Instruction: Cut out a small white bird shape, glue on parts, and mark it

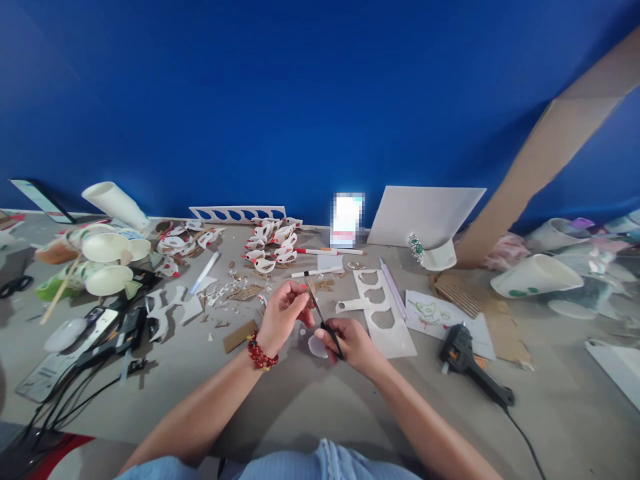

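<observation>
Many white birds (270, 243) with red beaks sit bunched at the back and look finished; the sheet (387, 327) already has shapes cut out, but the trimming seems unfinished. The right hand (353, 343) grips scissors (334, 339), blades beside the curled left hand (285, 313); I cannot tell whether that holds anything. At right, 1 paper cup (537, 277) lies sideways, contents hidden.

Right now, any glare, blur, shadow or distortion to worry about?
All head view: glowing screen washed out and pixelated; far-right clutter smeared, stretched; cardboard strip shadows the blue wall; soft shadow on the table below the right hand.
</observation>
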Available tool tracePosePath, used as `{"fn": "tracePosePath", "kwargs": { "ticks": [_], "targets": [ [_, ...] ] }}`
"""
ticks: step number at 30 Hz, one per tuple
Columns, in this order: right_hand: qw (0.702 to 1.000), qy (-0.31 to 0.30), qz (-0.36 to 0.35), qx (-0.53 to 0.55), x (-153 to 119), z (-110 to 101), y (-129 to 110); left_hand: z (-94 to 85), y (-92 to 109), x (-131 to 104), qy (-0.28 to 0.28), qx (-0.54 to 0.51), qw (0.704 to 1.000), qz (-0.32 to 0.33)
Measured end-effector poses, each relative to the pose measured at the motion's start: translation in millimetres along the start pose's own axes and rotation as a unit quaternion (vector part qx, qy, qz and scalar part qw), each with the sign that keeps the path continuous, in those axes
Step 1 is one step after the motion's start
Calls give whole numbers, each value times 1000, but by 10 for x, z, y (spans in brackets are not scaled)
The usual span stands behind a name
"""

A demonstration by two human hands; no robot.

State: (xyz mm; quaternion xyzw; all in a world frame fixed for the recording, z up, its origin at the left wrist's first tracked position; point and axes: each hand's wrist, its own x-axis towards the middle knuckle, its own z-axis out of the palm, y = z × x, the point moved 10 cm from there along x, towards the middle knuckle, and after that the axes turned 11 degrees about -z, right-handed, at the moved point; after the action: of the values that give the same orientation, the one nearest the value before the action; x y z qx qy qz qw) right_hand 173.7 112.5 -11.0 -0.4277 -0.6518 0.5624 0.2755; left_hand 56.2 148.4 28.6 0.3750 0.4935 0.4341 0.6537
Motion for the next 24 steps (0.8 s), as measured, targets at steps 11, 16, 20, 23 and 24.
{"fn": "tracePosePath", "kwargs": {
  "ticks": [11,16,20,23,24],
  "targets": [
    [999,2,0,38,9,22,14,51,9,-28,-7,-5,1000,-9],
    [999,8,-9,36,5,4,-7,55,-39,-20,-9,-15,1000,-12],
    [1000,22,-12,12,7,-5,17,49,-46,-14,-10,-18,1000,-13],
    [999,29,-20,-10,19,-13,26,37,-48,-9,-5,-17,1000,-10],
    [999,32,-23,-18,23,-23,29,33,-52,-8,-3,-17,1000,-10]
  ]
}}
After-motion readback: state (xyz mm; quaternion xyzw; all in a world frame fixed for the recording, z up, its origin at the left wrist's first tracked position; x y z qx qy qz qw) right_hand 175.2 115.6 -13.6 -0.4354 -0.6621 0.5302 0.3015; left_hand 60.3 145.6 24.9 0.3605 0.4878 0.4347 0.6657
